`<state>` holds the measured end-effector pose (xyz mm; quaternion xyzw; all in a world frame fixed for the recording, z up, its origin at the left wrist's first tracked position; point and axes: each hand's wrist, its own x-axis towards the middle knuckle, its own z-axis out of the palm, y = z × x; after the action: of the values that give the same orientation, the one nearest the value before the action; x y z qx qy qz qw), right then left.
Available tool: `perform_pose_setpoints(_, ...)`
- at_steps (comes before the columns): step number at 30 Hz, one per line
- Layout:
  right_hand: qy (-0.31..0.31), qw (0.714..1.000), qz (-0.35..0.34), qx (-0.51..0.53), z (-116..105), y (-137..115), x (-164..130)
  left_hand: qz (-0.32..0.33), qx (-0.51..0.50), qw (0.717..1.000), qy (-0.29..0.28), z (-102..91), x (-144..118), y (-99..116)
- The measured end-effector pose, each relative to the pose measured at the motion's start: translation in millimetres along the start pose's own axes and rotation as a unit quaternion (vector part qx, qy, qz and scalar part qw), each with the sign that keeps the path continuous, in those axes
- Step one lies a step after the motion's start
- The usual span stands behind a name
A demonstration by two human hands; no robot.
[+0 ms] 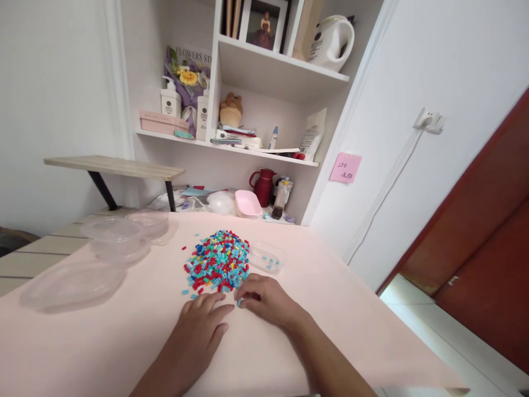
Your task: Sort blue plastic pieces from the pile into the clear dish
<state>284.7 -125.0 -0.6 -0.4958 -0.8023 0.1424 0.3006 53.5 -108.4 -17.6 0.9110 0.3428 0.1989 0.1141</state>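
Where bead pile [217, 261] covers pink table [330, 309]: right fingers [243, 302] pinch bead, left fingers [215, 311] flat, open.

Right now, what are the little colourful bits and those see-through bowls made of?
The colourful bits look like hard plastic: bright, even red, blue and turquoise, with a slight shine. The see-through bowls seem thin clear plastic, glossy, with the pink table showing through. Glass can't be ruled out.

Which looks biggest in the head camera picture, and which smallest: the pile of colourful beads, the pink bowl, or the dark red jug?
1. Pile of colourful beads, by far the largest, though it also lies nearest the camera.
2. Pink bowl and dark red jug: these look about alike, bowl wider, jug taller, so no ranking.
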Motion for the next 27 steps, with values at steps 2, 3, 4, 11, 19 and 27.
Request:
perform_pose_setpoints(2,0.008,1.000,0.014,-0.007,-1.0,-2.1,0.9,0.002,-0.003,1.000,0.005,0.5,0.0,-0.2)
perform_pose_setpoints(3,0.011,1.000,0.017,-0.008,-1.6,-3.3,1.5,0.004,-0.005,1.000,0.008,0.7,0.0,-0.3)
perform_pose_setpoints(4,0.012,1.000,0.020,-0.010,-2.1,-4.3,2.0,0.006,-0.006,1.000,0.012,0.9,-0.1,-0.3)
perform_pose_setpoints(11,0.030,0.998,0.052,-0.020,-0.2,-3.2,4.7,0.006,-0.006,1.000,0.015,0.6,-1.0,-0.4)
perform_pose_setpoints(19,0.030,0.998,0.057,0.001,-1.1,-3.9,3.4,0.005,-0.007,1.000,0.010,0.6,0.7,0.2)
perform_pose_setpoints(27,-0.029,0.999,0.008,0.041,-5.2,2.0,0.2,0.003,-0.005,1.000,0.000,-2.0,-0.5,3.2)
